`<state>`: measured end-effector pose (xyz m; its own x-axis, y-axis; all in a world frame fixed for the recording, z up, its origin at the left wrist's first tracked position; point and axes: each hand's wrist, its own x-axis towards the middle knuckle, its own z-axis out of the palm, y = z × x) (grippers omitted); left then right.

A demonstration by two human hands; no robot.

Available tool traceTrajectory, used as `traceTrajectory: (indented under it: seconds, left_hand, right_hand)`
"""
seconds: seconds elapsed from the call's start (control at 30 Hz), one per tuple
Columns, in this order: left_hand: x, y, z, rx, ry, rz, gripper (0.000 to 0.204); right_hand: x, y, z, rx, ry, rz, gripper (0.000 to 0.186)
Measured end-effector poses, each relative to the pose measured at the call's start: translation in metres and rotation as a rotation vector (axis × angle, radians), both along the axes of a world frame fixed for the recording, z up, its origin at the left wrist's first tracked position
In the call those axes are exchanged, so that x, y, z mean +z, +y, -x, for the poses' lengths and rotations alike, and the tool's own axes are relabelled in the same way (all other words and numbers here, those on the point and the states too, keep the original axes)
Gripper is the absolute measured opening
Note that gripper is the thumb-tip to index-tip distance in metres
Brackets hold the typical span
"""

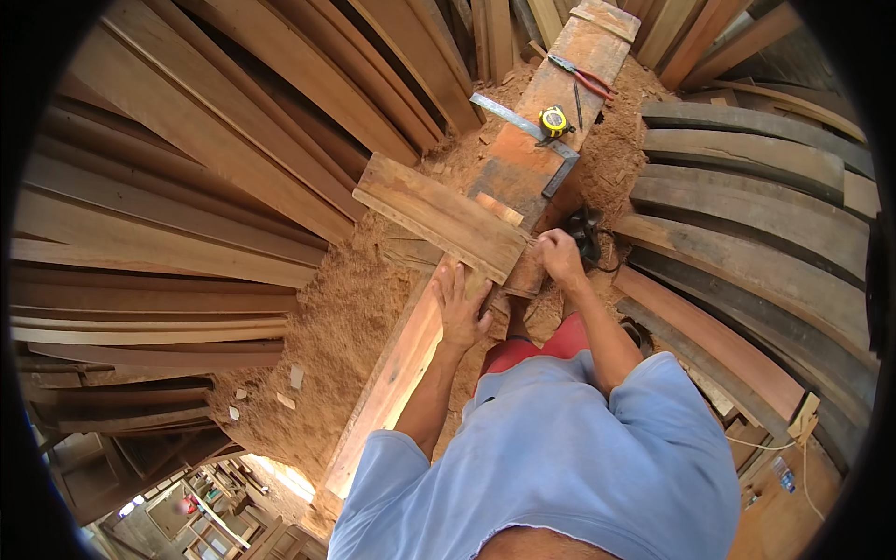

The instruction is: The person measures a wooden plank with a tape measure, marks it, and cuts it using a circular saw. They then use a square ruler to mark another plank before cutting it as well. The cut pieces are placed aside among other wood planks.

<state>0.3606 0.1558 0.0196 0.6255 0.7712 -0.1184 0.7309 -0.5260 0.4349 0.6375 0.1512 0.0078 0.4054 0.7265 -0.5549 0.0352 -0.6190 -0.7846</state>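
Note:
A short, wide wooden board (434,215) lies across the work bench and a long pale plank (387,397). My left hand (459,306) rests with its fingers stretched out at the board's near edge, over the end of the plank. Beside the board's right end, my right hand (560,259) is closed in a pinch; what it holds is too small to make out. A small wood offcut (500,208) touches the board's far side. Farther up the bench (518,177) lie a metal try square (561,171), a yellow and black tape measure (553,121), a dark pencil (578,105) and red-handled pliers (592,80).
Sawdust (308,373) covers the ground around the bench. Many long boards (215,112) lean at the left, and stacked planks (747,187) stand close at the right. A black object with a cord (584,231) sits just beyond my right hand. Furniture frames (219,513) show at lower left.

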Motion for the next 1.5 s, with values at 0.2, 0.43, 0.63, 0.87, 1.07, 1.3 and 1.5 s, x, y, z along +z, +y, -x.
traceTrajectory:
  seconds: [0.2, 0.43, 0.63, 0.87, 1.07, 1.3, 1.5]
  left_hand:
    - [0.002, 0.001, -0.006, 0.008, -0.024, 0.003, 0.073]
    - [0.001, 0.003, 0.0, 0.004, 0.006, -0.01, 0.076]
    - [-0.002, 0.0, 0.008, 0.024, 0.001, 0.005, 0.078]
    - [-0.004, 0.006, 0.0, -0.036, -0.031, -0.01, 0.079]
    - [-0.002, 0.006, 0.006, 0.011, -0.023, 0.001, 0.077]
    - [-0.001, 0.008, 0.002, 0.012, -0.036, -0.049, 0.077]
    - [-0.003, 0.007, 0.005, 0.018, -0.043, -0.032, 0.077]
  right_hand:
    - [-0.058, -0.015, 0.017, 0.088, -0.06, -0.013, 0.044]
    - [-0.045, -0.047, 0.045, -0.012, 0.026, 0.027, 0.05]
    - [-0.084, -0.083, 0.018, -0.705, 0.702, 0.159, 0.08]
    - [-0.248, -0.095, 0.057, -1.204, 0.89, 0.154, 0.058]
    - [-0.153, -0.05, 0.039, -0.944, 0.762, 0.269, 0.049]
    - [-0.112, -0.049, -0.031, -0.622, 0.306, 0.186, 0.04]
    - [-0.051, 0.019, -0.033, -0.096, -0.245, -0.183, 0.043]
